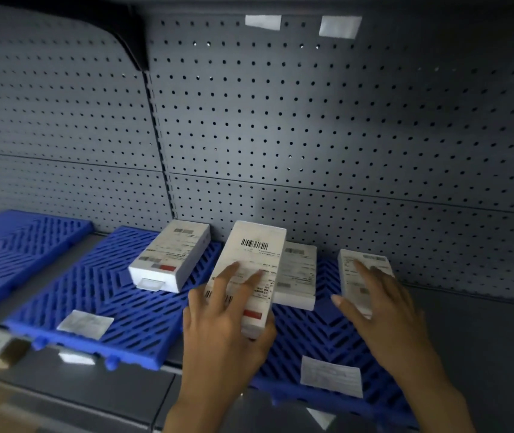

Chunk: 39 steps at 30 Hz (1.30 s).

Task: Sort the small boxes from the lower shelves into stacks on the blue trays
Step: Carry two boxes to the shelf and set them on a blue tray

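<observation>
Blue tray (318, 339) underneath. Clasps barcoded box (257, 257) in left grip (218, 332), tilted; at 3 o'clock of it, rests right grip (384, 310), fingers straight, atop second box (348, 270).

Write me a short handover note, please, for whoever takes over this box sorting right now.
Left hand: grips the barcode box, held tilted over the right tray.
Right hand: straight fingers lie on the far-right box.
Done: the single box lies on the middle tray; the rear box lies on the right tray behind the held one.
Left: set the barcode box down, probably onto the rear box; no clear stack shows yet.
</observation>
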Available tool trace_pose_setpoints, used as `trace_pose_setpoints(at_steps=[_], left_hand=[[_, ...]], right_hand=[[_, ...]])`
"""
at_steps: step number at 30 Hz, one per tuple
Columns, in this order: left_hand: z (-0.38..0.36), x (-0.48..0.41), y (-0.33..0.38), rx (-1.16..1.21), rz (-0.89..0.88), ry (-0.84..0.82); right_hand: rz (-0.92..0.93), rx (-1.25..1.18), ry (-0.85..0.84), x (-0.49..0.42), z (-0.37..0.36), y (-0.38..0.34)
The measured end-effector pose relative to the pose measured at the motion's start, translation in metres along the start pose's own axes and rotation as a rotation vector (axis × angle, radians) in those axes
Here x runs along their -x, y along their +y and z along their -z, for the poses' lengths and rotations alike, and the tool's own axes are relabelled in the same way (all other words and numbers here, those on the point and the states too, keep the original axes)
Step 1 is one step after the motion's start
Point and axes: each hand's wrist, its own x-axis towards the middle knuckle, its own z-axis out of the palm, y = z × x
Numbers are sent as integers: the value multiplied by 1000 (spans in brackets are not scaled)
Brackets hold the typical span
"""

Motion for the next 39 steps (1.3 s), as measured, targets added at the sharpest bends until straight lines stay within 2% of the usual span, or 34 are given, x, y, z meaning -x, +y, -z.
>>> trace_pose_setpoints(at_steps=[3,8,19,29,35,39], left_hand=[[14,-9,-7,-26,6,47],[40,-24,-37,-73,15,139],[88,-67,-191,-74,76,205],[78,-89,-313,-66,87,15],[58,-95,-325,-35,36,-57],[49,-99,-325,-17,68,-64]], right_hand=[[123,-8,-19,0,0,-15],[209,34,-47,2,-15,-52],[204,27,2,-14,-82,-175],[148,-13,-10,-20,-151,-284],[129,-35,33,-21,-169,-296],[112,-21,53,-23,-171,-297]])
